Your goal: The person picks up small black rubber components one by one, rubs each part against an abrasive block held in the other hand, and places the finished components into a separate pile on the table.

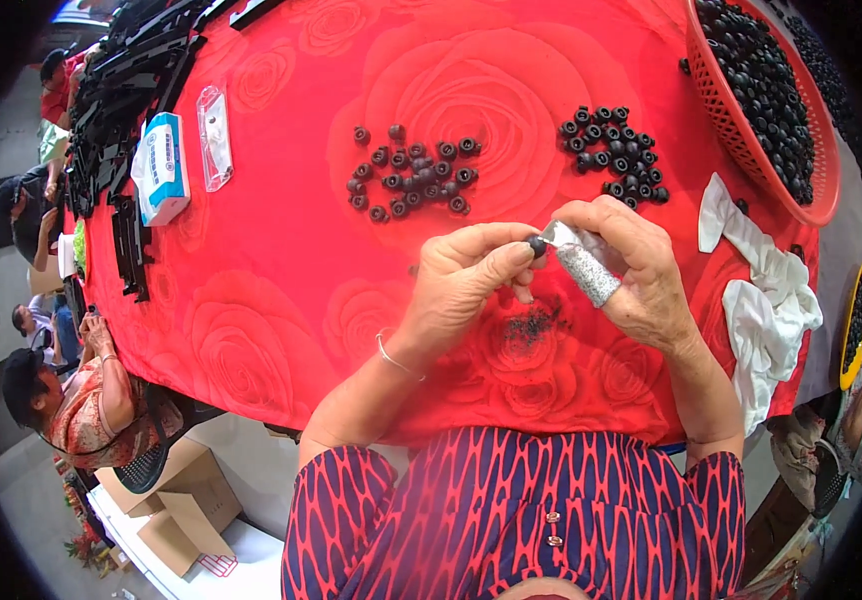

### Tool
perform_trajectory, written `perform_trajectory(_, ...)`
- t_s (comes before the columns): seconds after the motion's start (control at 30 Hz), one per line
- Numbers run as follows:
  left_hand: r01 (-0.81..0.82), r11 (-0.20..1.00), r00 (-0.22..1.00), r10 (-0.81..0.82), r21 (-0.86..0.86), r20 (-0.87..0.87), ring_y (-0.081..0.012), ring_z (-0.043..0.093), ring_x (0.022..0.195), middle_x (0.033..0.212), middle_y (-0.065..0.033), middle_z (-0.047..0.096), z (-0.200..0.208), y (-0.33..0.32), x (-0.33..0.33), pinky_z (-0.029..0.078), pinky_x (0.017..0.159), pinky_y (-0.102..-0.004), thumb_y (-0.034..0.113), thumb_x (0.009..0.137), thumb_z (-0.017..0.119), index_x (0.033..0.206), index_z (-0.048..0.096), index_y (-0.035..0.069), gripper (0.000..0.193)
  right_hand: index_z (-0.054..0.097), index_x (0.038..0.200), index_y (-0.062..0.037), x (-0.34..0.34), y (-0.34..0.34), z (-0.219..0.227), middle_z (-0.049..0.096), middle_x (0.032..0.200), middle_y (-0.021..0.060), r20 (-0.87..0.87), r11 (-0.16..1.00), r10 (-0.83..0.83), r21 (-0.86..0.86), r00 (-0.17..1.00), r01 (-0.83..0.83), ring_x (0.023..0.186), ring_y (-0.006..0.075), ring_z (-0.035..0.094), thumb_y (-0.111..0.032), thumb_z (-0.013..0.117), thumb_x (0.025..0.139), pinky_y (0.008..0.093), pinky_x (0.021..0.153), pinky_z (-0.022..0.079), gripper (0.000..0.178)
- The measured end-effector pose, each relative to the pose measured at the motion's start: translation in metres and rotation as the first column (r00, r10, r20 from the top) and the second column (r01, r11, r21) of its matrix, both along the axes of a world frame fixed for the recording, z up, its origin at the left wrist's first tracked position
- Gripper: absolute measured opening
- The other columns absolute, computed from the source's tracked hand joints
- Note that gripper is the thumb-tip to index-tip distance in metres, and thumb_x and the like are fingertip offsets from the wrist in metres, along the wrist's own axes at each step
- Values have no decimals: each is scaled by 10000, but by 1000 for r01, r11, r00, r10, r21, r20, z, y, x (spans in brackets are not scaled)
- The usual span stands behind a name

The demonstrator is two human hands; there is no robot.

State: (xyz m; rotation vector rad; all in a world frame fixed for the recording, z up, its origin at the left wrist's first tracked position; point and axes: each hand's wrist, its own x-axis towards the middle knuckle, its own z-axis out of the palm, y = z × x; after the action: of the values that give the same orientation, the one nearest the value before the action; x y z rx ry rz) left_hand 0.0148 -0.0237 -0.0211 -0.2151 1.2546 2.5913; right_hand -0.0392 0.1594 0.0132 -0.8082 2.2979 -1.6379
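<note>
My left hand (pixel 471 268) pinches a small round black part (pixel 537 245) between thumb and forefinger, above the red tablecloth. Close against that part is my right hand (pixel 641 265), its fingers bent and closed. A grey speckled sleeve (pixel 588 276) covers a digit of the right hand, seemingly the thumb. Something small and pale shows at its fingertips, touching or nearly touching the black part; its kind is too small to tell. Dark crumbs (pixel 528 325) lie on the cloth below the hands. Beyond them sit two loose groups of similar black parts, one left (pixel 416 175) and one right (pixel 611 150).
A red basket (pixel 819 190) heaped with black parts stands at far right, near a crumpled white cloth (pixel 766 310). To the left are a tissue pack (pixel 161 170), a clear plastic case (pixel 215 140) and piled black strips (pixel 131 110). Another person (pixel 86 400) sits at the left edge.
</note>
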Motion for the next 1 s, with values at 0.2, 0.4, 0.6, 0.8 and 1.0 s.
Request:
perform_trajectory(0.2,17,1000,1000,-17,20,1,-126,602,734,882,-111,650,0,0,-1,517,610,-245,94,874,589,1054,604,-44,227,577,1002,-9,1,0,-1,529,776,97,-65,999,-24,26,998,26,666,205,548,21,621,727,289,576,427,280)
perform_trajectory(0.4,29,999,999,-30,28,33,-117,594,703,856,-102,645,1,-1,0,517,600,-248,94,879,581,1044,608,-43,216,583,990,-6,-1,1,-1,519,749,93,-90,999,-3,50,996,8,656,208,547,14,630,715,298,573,432,280)
perform_trajectory(0.6,34,999,998,-37,39,60,-110,586,681,829,-89,634,0,-1,0,510,591,-246,90,885,570,1030,608,-42,199,600,1000,5,-4,4,-8,553,793,64,-124,999,25,47,992,-20,673,140,546,-10,644,740,251,534,419,264)
perform_trajectory(0.8,58,996,992,-66,72,108,-110,579,660,804,-80,619,1,-1,0,503,579,-240,94,893,556,1037,598,-39,200,599,1008,9,-4,4,-8,554,788,66,-109,998,42,50,993,-37,672,140,545,-12,650,743,252,537,417,270)
perform_trajectory(1.0,91,984,987,-109,153,114,-121,576,651,811,-81,606,-3,-3,0,499,559,-240,99,897,549,1037,592,-38,201,598,978,8,-5,3,-10,522,725,96,-117,999,34,5,993,-33,634,208,541,7,627,709,300,564,421,270)
